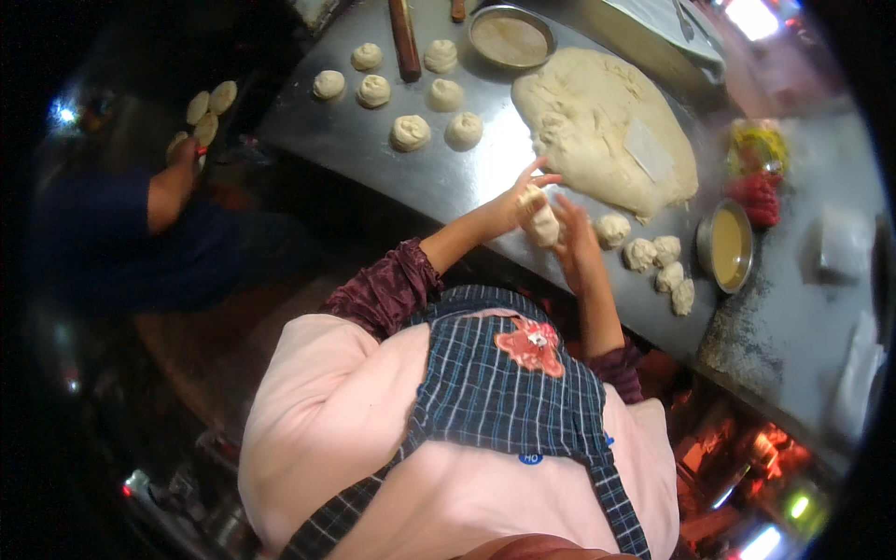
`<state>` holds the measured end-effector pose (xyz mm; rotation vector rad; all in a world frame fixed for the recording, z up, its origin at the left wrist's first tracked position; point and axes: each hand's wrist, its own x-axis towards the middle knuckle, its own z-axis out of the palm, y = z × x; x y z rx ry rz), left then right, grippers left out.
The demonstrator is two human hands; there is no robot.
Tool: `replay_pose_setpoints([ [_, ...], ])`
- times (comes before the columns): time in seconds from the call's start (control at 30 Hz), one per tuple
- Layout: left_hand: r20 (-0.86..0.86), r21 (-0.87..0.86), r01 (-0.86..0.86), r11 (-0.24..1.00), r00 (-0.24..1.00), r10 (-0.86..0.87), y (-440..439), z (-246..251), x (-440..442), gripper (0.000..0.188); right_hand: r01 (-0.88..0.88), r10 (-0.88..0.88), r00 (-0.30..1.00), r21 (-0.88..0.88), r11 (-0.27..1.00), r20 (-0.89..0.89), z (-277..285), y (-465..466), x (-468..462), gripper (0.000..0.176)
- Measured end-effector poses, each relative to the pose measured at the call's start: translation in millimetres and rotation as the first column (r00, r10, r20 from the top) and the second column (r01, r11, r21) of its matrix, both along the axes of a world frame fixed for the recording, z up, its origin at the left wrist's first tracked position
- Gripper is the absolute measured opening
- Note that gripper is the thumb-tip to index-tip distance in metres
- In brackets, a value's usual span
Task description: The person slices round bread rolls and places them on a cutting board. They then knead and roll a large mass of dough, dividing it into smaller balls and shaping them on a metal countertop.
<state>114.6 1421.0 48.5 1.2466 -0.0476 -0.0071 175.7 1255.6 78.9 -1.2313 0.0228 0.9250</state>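
Observation:
Between my two hands, over the near edge of a steel table (483, 168), is a piece of dough (540, 217). My left hand (518, 199) has the dough against its palm, its fingers spread. On the dough's other side is my right hand (575, 241), slightly blurred; whether it grips the dough cannot be told. A large slab of dough (602, 133) lies just beyond, with a pale flat piece (649, 150) on it. Several rough dough lumps (640, 254) lie to the right of my hands, and several rounded dough balls (410, 133) sit at the left.
A rolling pin (404, 42) and a metal bowl of pale contents (511, 38) stand at the back. At the right are a bowl of yellowish liquid (728, 246) and a red bundle (756, 198). A co-worker's hand (175, 175) is near flat dough rounds (205, 128) at far left.

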Motion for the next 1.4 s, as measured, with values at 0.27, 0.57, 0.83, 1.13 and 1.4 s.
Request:
replay_pose_setpoints([
  [0.27,-0.079,0.797,-0.255,0.547,0.854,0.514,76,-19,-48,0.075,0.181,0.572,-0.15,-0.546,0.818,0.806,-20,28,25,0.043],
  [0.57,0.218,0.976,-0.136,-0.171,0.576,0.788,147,-47,-30,0.048,-0.147,0.45,0.193,-0.428,0.892,0.872,-32,97,38,0.039],
  [0.83,0.317,0.829,-0.552,0.092,0.598,0.736,166,-52,-49,0.028,0.063,0.66,0.043,-0.662,0.747,0.75,-70,209,38,0.066],
  [1.13,0.207,0.97,-0.244,0.015,0.855,0.475,183,-23,-67,0.043,0.201,0.449,0.269,-0.505,0.839,0.852,-65,178,33,0.046],
  [1.4,0.207,0.875,-0.352,0.332,0.893,0.4,200,-5,-50,0.022,0.252,0.453,0.263,-0.514,0.82,0.852,-56,143,43,0.076],
])
